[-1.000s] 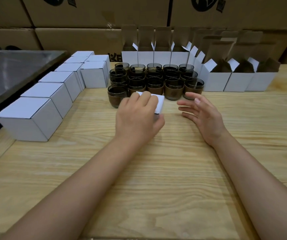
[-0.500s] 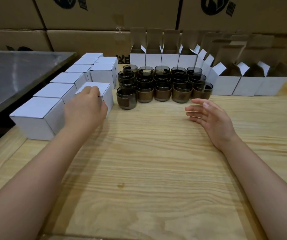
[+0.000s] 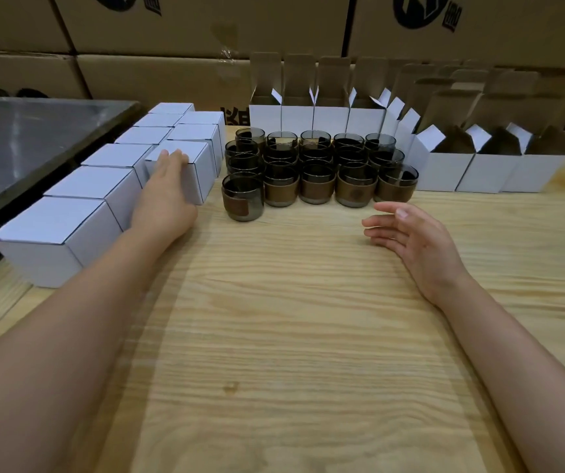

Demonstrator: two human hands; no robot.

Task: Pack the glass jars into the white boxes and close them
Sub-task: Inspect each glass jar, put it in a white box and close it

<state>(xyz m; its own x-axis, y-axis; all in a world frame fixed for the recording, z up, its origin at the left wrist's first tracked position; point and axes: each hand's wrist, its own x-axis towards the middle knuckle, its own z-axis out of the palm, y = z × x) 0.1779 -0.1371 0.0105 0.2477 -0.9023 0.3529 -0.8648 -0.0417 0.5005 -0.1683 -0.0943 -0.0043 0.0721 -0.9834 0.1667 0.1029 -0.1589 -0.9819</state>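
Observation:
My left hand (image 3: 166,192) holds a closed white box (image 3: 199,172), palm against its near side and fingertips hooked over its top edge. That box stands on the table at the front of a short second row of closed boxes (image 3: 202,131), beside the long row of closed white boxes (image 3: 79,213) on the left. Several dark glass jars with brown bands (image 3: 315,165) stand grouped in the middle. Open white boxes (image 3: 444,172) with raised flaps line the back and right. My right hand (image 3: 414,240) hovers open over the table, holding nothing, just in front of the jars.
Large brown cartons (image 3: 206,35) are stacked behind the wooden table (image 3: 291,336). A dark metal surface (image 3: 28,138) lies to the left, beyond the row of closed boxes.
My left hand carried the closed white box from the table's middle leftward and back into the second row of closed boxes. My right hand stayed near the jars.

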